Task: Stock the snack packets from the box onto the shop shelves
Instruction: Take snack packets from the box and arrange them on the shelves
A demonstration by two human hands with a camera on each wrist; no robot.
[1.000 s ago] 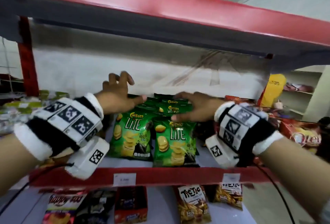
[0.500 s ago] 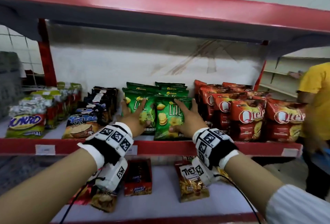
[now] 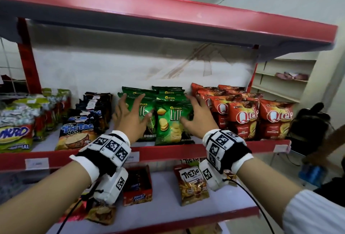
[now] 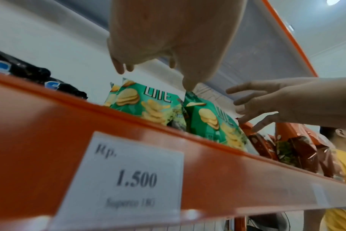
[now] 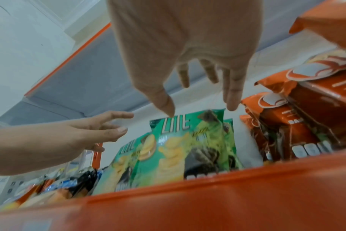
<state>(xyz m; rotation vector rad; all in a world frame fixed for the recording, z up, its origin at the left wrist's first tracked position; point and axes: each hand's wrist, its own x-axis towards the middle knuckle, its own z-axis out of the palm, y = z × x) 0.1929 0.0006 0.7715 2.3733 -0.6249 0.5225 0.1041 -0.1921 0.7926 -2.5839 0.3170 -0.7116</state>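
The person is standing at the red shelf point(image 3: 168, 151), both hands up in front of the green packets point(image 3: 172, 121) that are sitting in two rows on the middle level. The left hand point(image 3: 130, 116) is hovering with fingers spread and straight over the left front packet, and the right hand point(image 3: 196, 118) is doing the same over the right one; neither grip is closing on anything, and the wrist views are showing a small gap between the fingertips and the bags, though whether a palm is brushing a packet cannot be told. The green packets are leaning upright, several deep, between the black packets point(image 3: 87, 121) on the left and the red packets point(image 3: 242, 118) on the right. Judging from this, the green batch is looking placed and is only being squared up or released, so this part of the stocking is appearing close to finished. The box is not showing in any view, so how many packets are remaining to be brought cannot be told. The lower shelf point(image 3: 168, 196) is carrying only a few items with bare space between them, which is suggesting more stocking may be left there.
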